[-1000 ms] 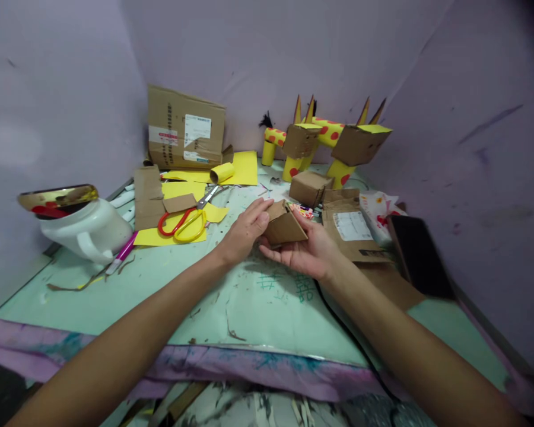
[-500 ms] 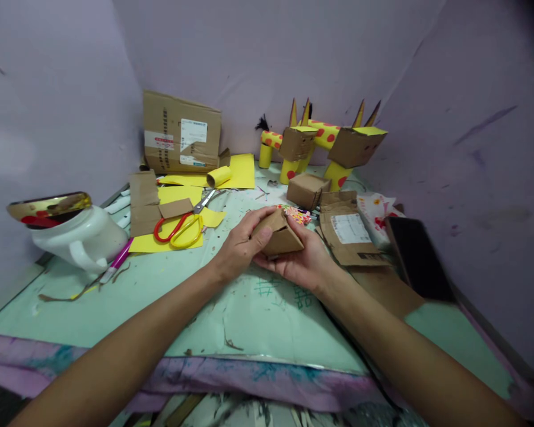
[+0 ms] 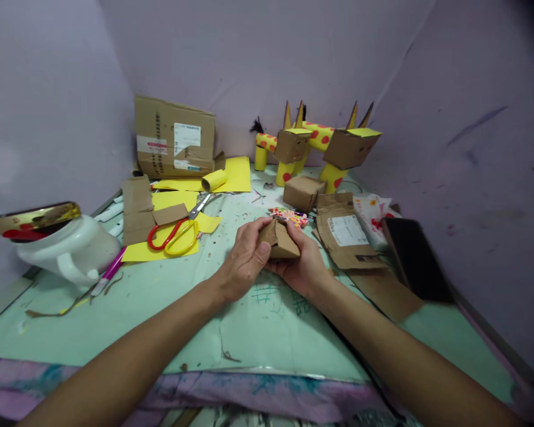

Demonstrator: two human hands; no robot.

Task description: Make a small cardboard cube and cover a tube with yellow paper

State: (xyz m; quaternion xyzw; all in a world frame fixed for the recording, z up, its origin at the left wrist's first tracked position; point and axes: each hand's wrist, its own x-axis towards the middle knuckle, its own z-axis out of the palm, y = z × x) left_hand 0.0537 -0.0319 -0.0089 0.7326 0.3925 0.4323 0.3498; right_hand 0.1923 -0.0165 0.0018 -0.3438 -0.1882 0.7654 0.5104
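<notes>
A small folded cardboard box is held between both hands above the pale green table. My left hand grips its left side, thumb across the front. Around its right side and underneath curls my right hand; some of those fingers are hidden by the box. Just beyond the hands lies a colourful patterned packet. Behind that sits another small cardboard box. Scissors with one red and one yellow handle rest on yellow paper to the left.
Two yellow, red-spotted cardboard animals stand at the back. A white mug and a purple marker are on the left, a large carton behind. Flattened cardboard and a dark phone lie on the right.
The small box has been turned in my hands, so a different face and its folded edge now show. The whole view has shifted slightly.
</notes>
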